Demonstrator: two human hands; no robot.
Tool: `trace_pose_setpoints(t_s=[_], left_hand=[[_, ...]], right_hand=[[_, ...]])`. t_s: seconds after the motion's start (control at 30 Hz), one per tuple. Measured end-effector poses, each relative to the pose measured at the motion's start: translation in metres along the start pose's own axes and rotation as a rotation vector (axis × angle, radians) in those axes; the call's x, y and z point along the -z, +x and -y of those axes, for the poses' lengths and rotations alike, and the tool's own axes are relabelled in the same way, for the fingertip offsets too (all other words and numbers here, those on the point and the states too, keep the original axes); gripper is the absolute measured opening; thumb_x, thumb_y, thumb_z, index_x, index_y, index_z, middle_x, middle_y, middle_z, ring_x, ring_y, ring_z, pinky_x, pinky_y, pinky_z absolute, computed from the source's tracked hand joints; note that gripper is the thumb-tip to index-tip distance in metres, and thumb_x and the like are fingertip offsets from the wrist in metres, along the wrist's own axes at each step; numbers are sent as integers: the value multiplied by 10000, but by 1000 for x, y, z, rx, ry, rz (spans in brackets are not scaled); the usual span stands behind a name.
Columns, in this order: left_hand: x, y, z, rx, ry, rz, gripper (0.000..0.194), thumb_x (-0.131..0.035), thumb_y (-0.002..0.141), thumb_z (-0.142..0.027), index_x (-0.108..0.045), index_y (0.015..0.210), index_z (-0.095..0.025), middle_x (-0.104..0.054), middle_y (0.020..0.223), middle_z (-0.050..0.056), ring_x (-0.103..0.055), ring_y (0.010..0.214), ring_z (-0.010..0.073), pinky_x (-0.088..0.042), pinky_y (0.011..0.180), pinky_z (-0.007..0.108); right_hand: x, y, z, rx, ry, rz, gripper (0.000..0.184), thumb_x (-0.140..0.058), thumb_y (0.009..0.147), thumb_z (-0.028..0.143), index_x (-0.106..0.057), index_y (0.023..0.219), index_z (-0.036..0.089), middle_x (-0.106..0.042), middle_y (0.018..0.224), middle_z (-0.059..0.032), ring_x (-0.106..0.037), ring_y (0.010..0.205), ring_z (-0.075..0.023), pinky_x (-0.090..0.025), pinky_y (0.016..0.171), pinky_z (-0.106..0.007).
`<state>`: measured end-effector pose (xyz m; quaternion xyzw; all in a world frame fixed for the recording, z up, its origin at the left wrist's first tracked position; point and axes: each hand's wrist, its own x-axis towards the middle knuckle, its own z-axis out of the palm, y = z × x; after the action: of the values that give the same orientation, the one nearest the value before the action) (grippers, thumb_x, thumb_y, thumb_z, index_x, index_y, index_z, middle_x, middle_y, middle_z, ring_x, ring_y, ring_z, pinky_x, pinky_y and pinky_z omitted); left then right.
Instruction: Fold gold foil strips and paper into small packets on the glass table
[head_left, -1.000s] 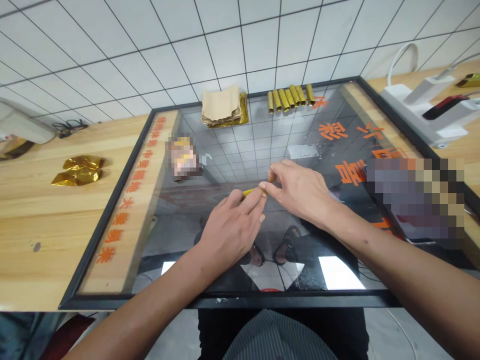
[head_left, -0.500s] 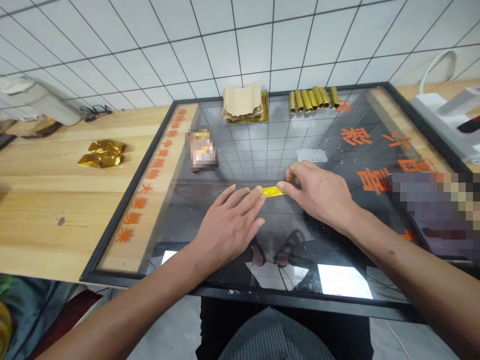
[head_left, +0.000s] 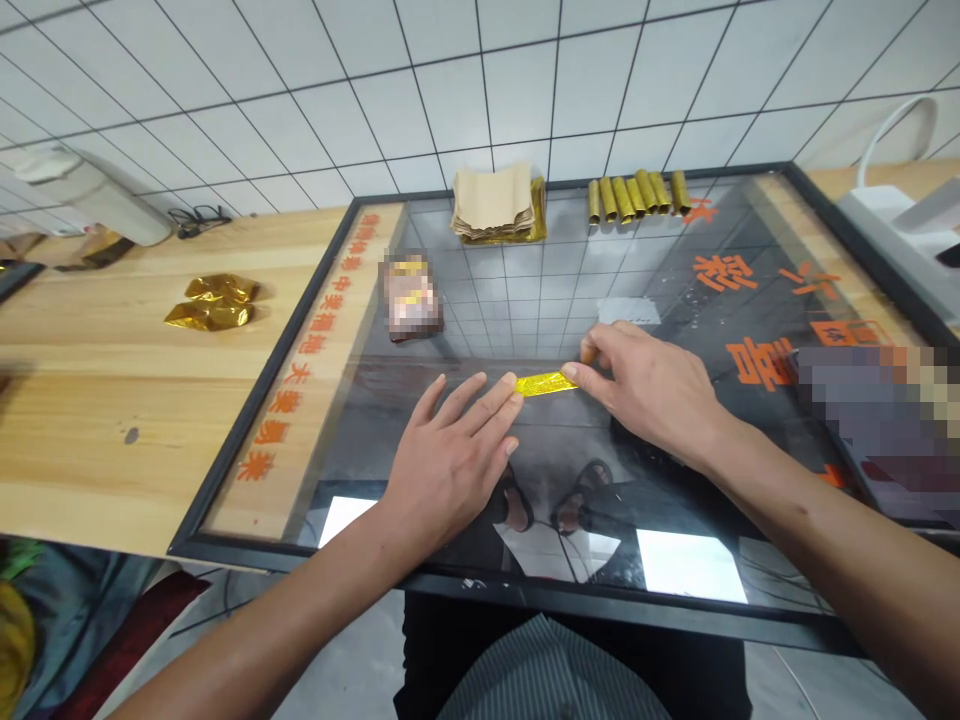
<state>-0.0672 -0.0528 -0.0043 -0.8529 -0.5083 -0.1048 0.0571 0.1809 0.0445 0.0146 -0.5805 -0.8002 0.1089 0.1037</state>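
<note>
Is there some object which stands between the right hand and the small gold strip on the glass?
Nothing visible stands between them: the thumb of the right hand is already at one end of the gold strip. The left hand has fingertips at the other end. The gold rolls lie farther back.

Orange Chinese characters on the glass tabletop (head_left: 465, 345). Along the pale strip (head_left: 251, 505) at the picture's left, a column of characters (head_left: 309, 342) reads 中奖福地大奖易来; the smaller characters above it are too unclear to read. Toward the right, 彩 (head_left: 724, 272) and 喜 (head_left: 763, 364) are legible in larger orange characters; other marks nearby are uncertain or partly covered. The white label (head_left: 628, 312) bears faint marks, illegible here. Any print on the pixelated packet (head_left: 412, 300) is obscured.
</note>
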Motion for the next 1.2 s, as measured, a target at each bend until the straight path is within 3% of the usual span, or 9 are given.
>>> trace_pose_setpoints(t_s=[0.47,0.87,0.97,1.07,1.2], left_hand=[[2,-3,3,30,-83,2,396,-478,1120,-314,-646,1470,-238,-577,1633,27,-542,1512,292,-413,1254,560],[4,-3,1,-10,-22,8,421,-461,1116,-305,-629,1480,-177,-544,1663,79,-540,1515,299,-441,1245,521],[7,1,2,-83,28,6,398,-466,1104,-260,-651,1438,-147,-507,1690,105,-498,1547,311,-405,1277,520],[9,8,7,-210,31,20,401,-445,1102,-223,-639,1422,-82,-588,1608,157,-512,1524,307,-404,1284,494],[13,22,8,-250,-4,92,374,-466,1107,-274,-651,1360,-72,-695,1383,195,-659,1275,318,-536,1124,492]], right_hand=[[3,1,2,-17,9,34,245,-630,1019,509,-669,999,268,-712,1060,-17,-613,755,-202,-283,613,-324],[1,1,0,9,-11,8,248,-623,1013,505,-674,1003,262,-705,1025,-32,-609,753,-203,-294,613,-330],[2,1,0,4,-14,19,259,-616,1018,515,-669,1001,262,-698,1020,-29,-598,740,-196,-283,606,-329],[3,1,1,10,-8,21,261,-608,1028,514,-658,993,260,-693,1015,-26,-599,738,-193,-283,606,-329],[3,1,1,21,3,20,241,-608,1032,494,-652,994,260,-691,1022,-26,-607,737,-195,-295,609,-332]])
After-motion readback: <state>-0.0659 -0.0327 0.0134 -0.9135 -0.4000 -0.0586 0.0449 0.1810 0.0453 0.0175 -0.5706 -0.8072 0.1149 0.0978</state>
